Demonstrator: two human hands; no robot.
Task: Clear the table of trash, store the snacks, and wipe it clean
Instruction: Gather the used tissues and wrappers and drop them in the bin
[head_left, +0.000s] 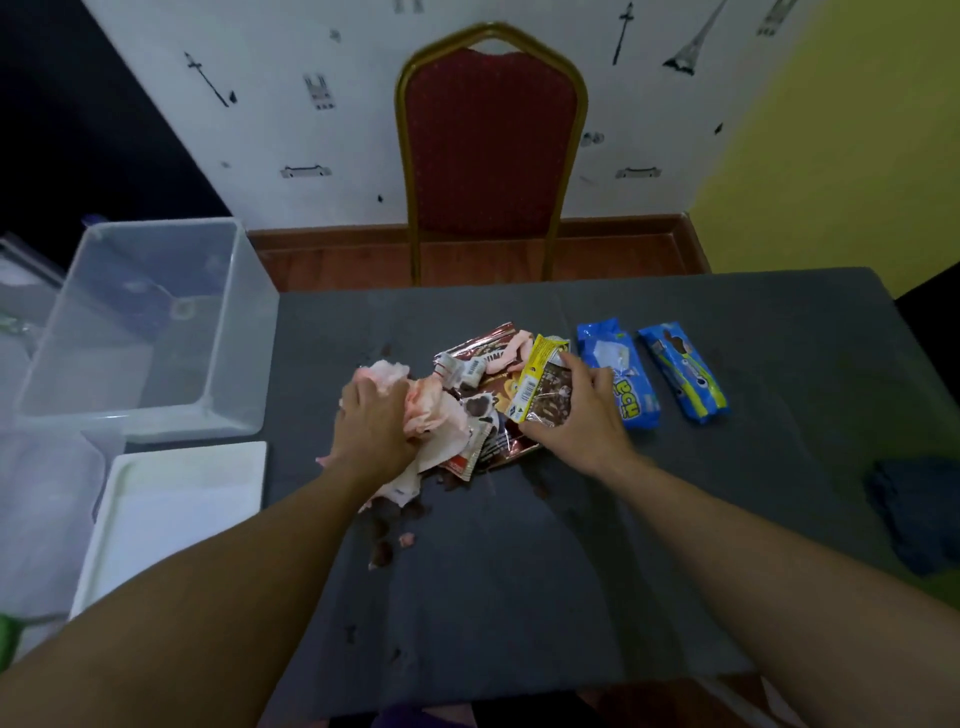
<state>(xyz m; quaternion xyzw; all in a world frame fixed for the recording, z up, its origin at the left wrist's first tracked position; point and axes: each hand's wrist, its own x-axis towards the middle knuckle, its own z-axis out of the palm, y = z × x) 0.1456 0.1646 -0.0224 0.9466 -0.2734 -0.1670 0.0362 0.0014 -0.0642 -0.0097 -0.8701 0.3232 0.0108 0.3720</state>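
A heap of trash lies in the middle of the grey table (519, 571): crumpled pink tissue (431, 405), a shiny brown wrapper (493, 353) and small torn packets. My left hand (371, 428) grips the pink tissue at the heap's left side. My right hand (582, 415) holds a yellow and brown wrapper (540, 384) at the heap's right side. Two blue snack packs (621, 379) (683, 376) lie side by side just right of my right hand. Dark crumbs (384, 525) are scattered in front of the heap.
A clear plastic bin (150, 332) stands off the table's left edge, with a white tray or lid (171, 514) in front of it. A dark cloth (919, 509) lies at the table's right edge. A red chair (491, 150) stands behind the table.
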